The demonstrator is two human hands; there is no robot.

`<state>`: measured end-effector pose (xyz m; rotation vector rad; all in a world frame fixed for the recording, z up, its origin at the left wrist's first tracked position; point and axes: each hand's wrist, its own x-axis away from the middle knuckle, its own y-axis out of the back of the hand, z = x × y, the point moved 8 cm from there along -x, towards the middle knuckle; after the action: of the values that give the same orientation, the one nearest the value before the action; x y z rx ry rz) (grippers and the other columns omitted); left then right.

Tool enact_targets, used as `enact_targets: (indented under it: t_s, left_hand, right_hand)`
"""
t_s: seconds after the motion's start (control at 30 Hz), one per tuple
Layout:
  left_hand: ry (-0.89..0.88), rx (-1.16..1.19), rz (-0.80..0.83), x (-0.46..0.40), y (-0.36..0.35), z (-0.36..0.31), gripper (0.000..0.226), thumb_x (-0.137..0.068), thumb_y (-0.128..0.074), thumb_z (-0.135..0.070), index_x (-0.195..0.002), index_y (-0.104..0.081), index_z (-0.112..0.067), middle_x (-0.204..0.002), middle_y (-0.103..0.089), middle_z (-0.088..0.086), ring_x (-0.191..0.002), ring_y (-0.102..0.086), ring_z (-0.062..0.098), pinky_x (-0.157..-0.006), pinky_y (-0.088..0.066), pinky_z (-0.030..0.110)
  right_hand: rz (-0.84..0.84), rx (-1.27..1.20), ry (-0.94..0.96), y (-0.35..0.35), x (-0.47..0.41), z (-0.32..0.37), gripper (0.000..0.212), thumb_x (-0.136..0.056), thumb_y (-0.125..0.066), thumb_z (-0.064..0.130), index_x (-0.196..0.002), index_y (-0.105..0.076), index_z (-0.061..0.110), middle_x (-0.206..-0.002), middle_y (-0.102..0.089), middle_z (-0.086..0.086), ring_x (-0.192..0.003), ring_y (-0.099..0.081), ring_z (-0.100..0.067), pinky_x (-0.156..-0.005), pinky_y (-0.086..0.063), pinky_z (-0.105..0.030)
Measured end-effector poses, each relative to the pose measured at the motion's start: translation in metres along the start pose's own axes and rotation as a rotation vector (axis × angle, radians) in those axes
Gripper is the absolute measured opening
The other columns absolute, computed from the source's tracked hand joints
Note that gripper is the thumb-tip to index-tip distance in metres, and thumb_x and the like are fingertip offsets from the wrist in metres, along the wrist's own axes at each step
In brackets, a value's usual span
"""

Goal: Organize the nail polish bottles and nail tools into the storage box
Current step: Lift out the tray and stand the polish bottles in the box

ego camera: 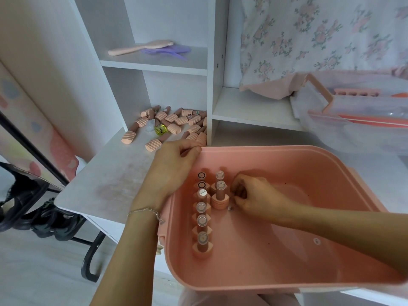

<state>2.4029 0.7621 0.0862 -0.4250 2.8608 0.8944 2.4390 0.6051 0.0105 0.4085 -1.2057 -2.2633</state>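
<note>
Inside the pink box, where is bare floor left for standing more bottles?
Bare floor of the pink box runs from the bottle rows to its right wall, nearest you. Crowded along the left wall, and at the second row where the right hand works. The left hand grips the rim.

Storage box (287, 155) on table (106, 180), at its right. Inside, along left wall: row of upright bottles (202, 214), second short row (219, 192) just right. Loose bottles (170, 122) lying behind box, under shelf (154, 65) bearing brush (136, 48).
</note>
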Motion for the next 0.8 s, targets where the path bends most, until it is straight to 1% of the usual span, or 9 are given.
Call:
enact_targets:
  t_s: [0.1,0.13,0.2,0.33,0.43,0.53,0.6,0.7,0.8]
  left_hand:
    - [0.001,0.001,-0.005,0.000,0.000,0.000,0.019,-0.091,-0.053,-0.016,-0.081,-0.065,-0.026,-0.075,-0.058,-0.021,-0.084,-0.052,0.000,-0.071,-0.036,0.007]
    - [0.004,0.002,-0.006,0.000,0.000,0.000,0.018,-0.091,-0.053,-0.015,-0.081,-0.065,-0.025,-0.076,-0.058,-0.021,-0.086,-0.051,0.001,-0.071,-0.036,0.007]
    - [0.009,0.000,-0.007,0.000,0.000,0.000,0.017,-0.091,-0.053,-0.016,-0.083,-0.065,-0.026,-0.076,-0.057,-0.021,-0.082,-0.051,0.000,-0.068,-0.034,0.000]
    - [0.014,-0.004,-0.010,0.000,0.000,0.000,0.016,-0.091,-0.052,-0.016,-0.086,-0.065,-0.025,-0.078,-0.057,-0.021,-0.080,-0.050,-0.002,-0.065,-0.033,-0.004]
    - [0.017,-0.013,-0.028,0.000,0.001,0.000,0.017,-0.091,-0.053,-0.016,-0.092,-0.069,-0.020,-0.082,-0.059,-0.015,-0.085,-0.052,0.003,-0.066,-0.035,0.000]
    - [0.021,-0.013,-0.026,0.000,0.001,0.000,0.018,-0.092,-0.052,-0.016,-0.095,-0.070,-0.018,-0.082,-0.059,-0.013,-0.088,-0.052,0.005,-0.071,-0.034,0.012]
    - [0.026,-0.011,-0.024,0.000,0.001,0.001,0.018,-0.092,-0.052,-0.016,-0.097,-0.069,-0.017,-0.084,-0.059,-0.012,-0.090,-0.052,0.005,-0.075,-0.034,0.013]
    - [0.027,-0.008,-0.027,-0.001,0.001,0.001,0.018,-0.092,-0.052,-0.017,-0.097,-0.069,-0.017,-0.086,-0.060,-0.010,-0.090,-0.052,0.005,-0.075,-0.034,0.013]
    - [0.021,-0.003,-0.036,-0.001,0.001,0.001,0.018,-0.091,-0.053,-0.016,-0.097,-0.070,-0.017,-0.083,-0.060,-0.013,-0.090,-0.052,0.004,-0.074,-0.035,0.013]
  right_hand:
    - [0.068,-0.009,0.010,-0.005,0.004,0.004,0.016,-0.073,-0.061,0.014,-0.088,-0.060,0.017,-0.071,-0.055,0.009,-0.069,-0.053,-0.012,-0.059,-0.035,-0.013]
    - [0.080,-0.007,0.016,-0.007,0.004,0.006,0.013,-0.072,-0.063,0.017,-0.085,-0.058,0.020,-0.069,-0.053,0.012,-0.068,-0.051,-0.011,-0.058,-0.034,-0.013]
    - [0.077,0.001,0.024,-0.010,0.006,0.009,0.011,-0.073,-0.065,0.024,-0.077,-0.054,0.023,-0.067,-0.051,0.014,-0.067,-0.051,-0.012,-0.054,-0.033,-0.016]
    - [0.041,0.017,0.033,-0.012,0.007,0.011,0.014,-0.075,-0.063,0.032,-0.079,-0.055,0.021,-0.076,-0.058,0.005,-0.075,-0.058,-0.021,-0.064,-0.045,-0.031]
    - [0.039,0.024,0.051,-0.013,0.007,0.012,0.016,-0.077,-0.060,0.032,-0.076,-0.046,0.026,-0.075,-0.054,0.007,-0.078,-0.058,-0.023,-0.065,-0.043,-0.032]
    - [0.035,0.021,0.055,-0.012,0.008,0.013,0.013,-0.079,-0.059,0.031,-0.079,-0.048,0.024,-0.077,-0.053,0.007,-0.079,-0.057,-0.023,-0.066,-0.044,-0.033]
    - [0.031,0.016,0.054,-0.012,0.008,0.013,0.011,-0.080,-0.059,0.030,-0.082,-0.051,0.022,-0.079,-0.056,0.005,-0.081,-0.057,-0.023,-0.067,-0.044,-0.033]
    - [0.034,0.017,0.043,-0.012,0.008,0.012,0.011,-0.081,-0.058,0.030,-0.084,-0.052,0.022,-0.084,-0.061,0.002,-0.081,-0.058,-0.023,-0.068,-0.045,-0.033]
    - [0.044,0.014,0.038,-0.013,0.009,0.011,0.011,-0.080,-0.059,0.030,-0.082,-0.049,0.024,-0.081,-0.058,0.004,-0.082,-0.058,-0.023,-0.068,-0.044,-0.033]
